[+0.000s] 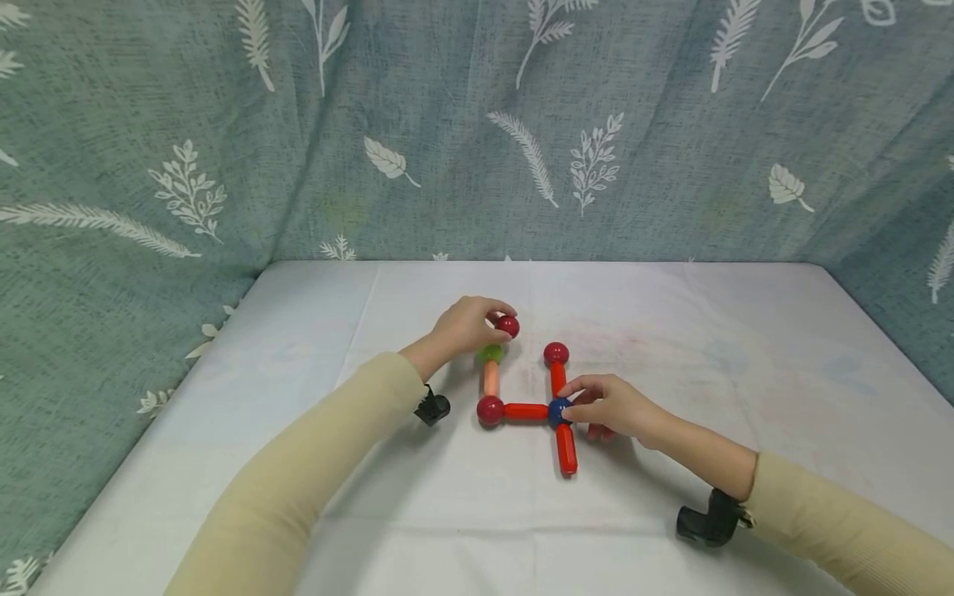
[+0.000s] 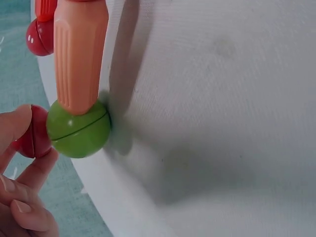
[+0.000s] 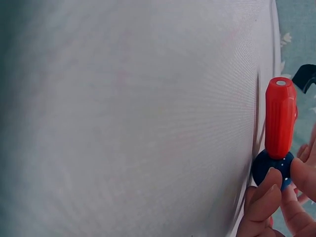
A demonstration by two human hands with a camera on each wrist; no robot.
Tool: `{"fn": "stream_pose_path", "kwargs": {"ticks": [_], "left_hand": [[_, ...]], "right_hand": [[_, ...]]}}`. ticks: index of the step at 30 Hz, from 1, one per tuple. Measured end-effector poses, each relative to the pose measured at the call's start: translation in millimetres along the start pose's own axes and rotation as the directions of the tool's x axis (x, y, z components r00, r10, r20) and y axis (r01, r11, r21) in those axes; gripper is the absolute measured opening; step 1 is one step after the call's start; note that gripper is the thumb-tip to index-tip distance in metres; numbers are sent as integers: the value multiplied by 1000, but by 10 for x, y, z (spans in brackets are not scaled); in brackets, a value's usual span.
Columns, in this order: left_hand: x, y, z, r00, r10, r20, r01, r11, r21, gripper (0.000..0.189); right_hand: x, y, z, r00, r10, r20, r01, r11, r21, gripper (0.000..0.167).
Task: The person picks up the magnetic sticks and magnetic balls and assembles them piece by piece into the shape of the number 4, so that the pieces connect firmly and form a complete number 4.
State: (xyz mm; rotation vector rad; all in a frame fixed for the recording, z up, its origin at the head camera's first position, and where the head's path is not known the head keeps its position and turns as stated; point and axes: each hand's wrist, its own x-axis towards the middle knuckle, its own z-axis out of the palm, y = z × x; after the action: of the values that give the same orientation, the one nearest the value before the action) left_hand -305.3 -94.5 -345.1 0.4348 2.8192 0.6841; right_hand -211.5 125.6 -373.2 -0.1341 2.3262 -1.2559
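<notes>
My left hand (image 1: 468, 324) pinches a dark red ball (image 1: 508, 327) between thumb and fingers. In the left wrist view that ball sits right beside a green ball (image 2: 79, 129), which is joined to a peach rod (image 2: 80, 54). The peach rod leads to another red ball (image 1: 489, 410) at a corner. From there a red rod (image 1: 526, 411) runs to a blue ball (image 1: 560, 411), pinched by my right hand (image 1: 613, 407). A second red rod (image 1: 566, 451) points from the blue ball toward me, its end bare. A third red rod (image 1: 558, 377) points away, capped by a red ball (image 1: 556, 354).
The joined pieces lie on a white cloth-covered table (image 1: 447, 546). Behind and to the left hangs a green leaf-patterned curtain (image 1: 447, 199). A patch of red shows beneath the right hand; I cannot tell what it is. Black cameras (image 1: 708, 521) are strapped at both wrists.
</notes>
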Motion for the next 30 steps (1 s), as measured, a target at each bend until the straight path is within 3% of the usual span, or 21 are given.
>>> {"fn": "stream_pose_path", "kwargs": {"ticks": [7,16,23,30], "left_hand": [[-78,8,-85,999,29,-22,-29,999,-13,40],[-358,82,-100,995,96,-17,-96,995,-19,38],[-596,146,-27,992,122,-6,-122,991,-51,37],[-869,224,111,975,223,16,-222,974,-32,35]], "right_hand": [[-2,4,1,1000,-2,3,2,1000,6,30],[9,8,4,1000,8,-5,-8,1000,-2,31],[12,12,2,1000,0,-1,0,1000,-3,32],[16,29,-6,1000,-16,1,16,1000,-4,32]]}}
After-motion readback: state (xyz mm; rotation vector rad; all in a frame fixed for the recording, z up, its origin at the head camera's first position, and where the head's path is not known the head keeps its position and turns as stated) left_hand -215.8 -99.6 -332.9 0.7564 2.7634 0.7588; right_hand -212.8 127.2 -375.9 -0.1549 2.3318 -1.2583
